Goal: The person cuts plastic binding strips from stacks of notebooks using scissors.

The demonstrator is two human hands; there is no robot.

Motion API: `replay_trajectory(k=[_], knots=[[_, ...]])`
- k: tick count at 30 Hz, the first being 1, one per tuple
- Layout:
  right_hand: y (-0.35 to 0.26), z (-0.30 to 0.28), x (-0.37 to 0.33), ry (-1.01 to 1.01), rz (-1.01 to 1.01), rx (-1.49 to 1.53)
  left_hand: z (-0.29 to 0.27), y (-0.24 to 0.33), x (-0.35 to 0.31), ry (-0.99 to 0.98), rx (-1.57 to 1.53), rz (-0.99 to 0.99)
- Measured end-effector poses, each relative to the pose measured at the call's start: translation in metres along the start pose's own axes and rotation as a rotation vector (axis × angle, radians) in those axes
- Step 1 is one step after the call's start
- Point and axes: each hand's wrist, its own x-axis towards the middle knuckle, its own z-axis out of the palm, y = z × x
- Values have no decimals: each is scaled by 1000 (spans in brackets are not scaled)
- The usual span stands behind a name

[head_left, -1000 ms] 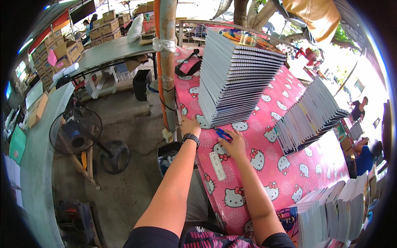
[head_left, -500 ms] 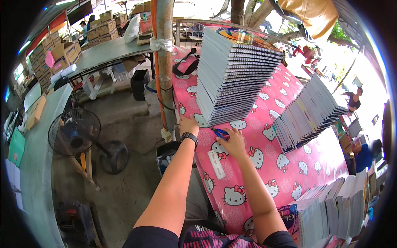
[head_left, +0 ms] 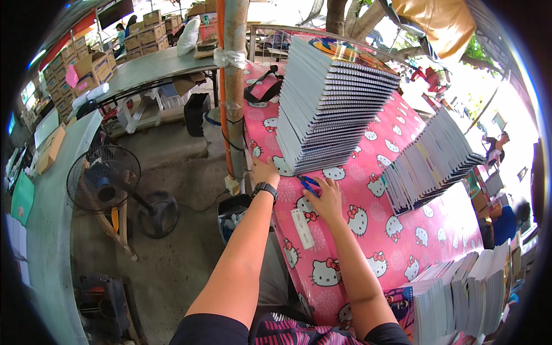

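Note:
A tall stack of spiral-bound notebooks (head_left: 310, 109) stands on a table with a pink cat-patterned cover (head_left: 368, 253). By the stack's near bottom corner, my right hand (head_left: 326, 200) is closed around blue-handled pliers (head_left: 310, 184). The pliers' dark jaws point at that corner; whether they touch a coil is too small to tell. My left hand (head_left: 265, 172), with a dark watch on its wrist, lies at the table's left edge beside the same corner. Its fingers show only in part, seemingly stretched out, with nothing visible in them. A white label strip (head_left: 302, 229) lies nearer me.
A second, leaning notebook stack (head_left: 431, 164) stands to the right, and more books (head_left: 460, 299) at the near right. Left of the table are a metal post (head_left: 234, 98), a dark bin (head_left: 234, 215) and a standing fan (head_left: 104, 177). Cartons and other people are farther off.
Both hands and the pliers keep almost the same place by the stack's corner. The whole view has shifted slightly. A person at the far right has moved a little.

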Motion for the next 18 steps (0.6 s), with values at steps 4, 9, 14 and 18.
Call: replay_trajectory(k=[4,9,14,18], knots=[[6,1,5,-1,-52,10,4,-2,0,22,0,25],[13,-20,49,-626,582,578,2,0,0,7,-18,-9],[16,-23,48,-657,524,542,5,-6,6,17,-18,16],[-4,-11,15,-217,63,-114,3,0,0,9,-2,-3]])
